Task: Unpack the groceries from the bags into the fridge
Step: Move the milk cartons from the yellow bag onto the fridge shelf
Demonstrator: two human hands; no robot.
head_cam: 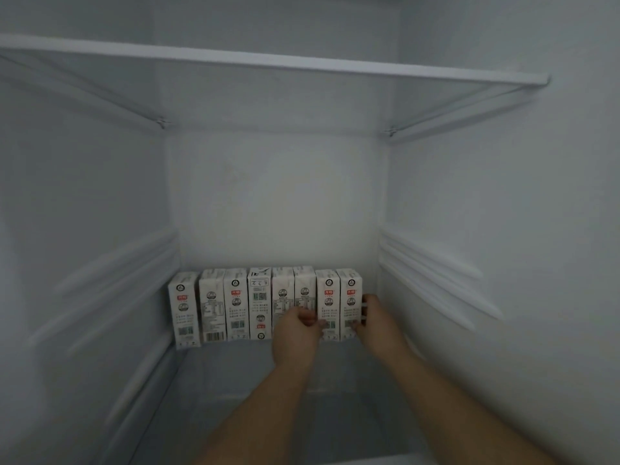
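Fridge: white moulded plastic walls with ribbed side rails.
Upper shelf: clear glass, white front trim.
Milk cartons: eight upright white boxes in a row against the back wall; red logos, barcodes, print too small to read.
Left hand: grip curled at the sixth and seventh cartons' fronts.
Right hand: fingers pinching the rightmost carton.

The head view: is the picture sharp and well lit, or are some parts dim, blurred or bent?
Head view: dim, grey light; the carton row at the back reads fairly sharp; the left hand, right hand and side walls are smeared; the shelf edge curves from wide-angle distortion.
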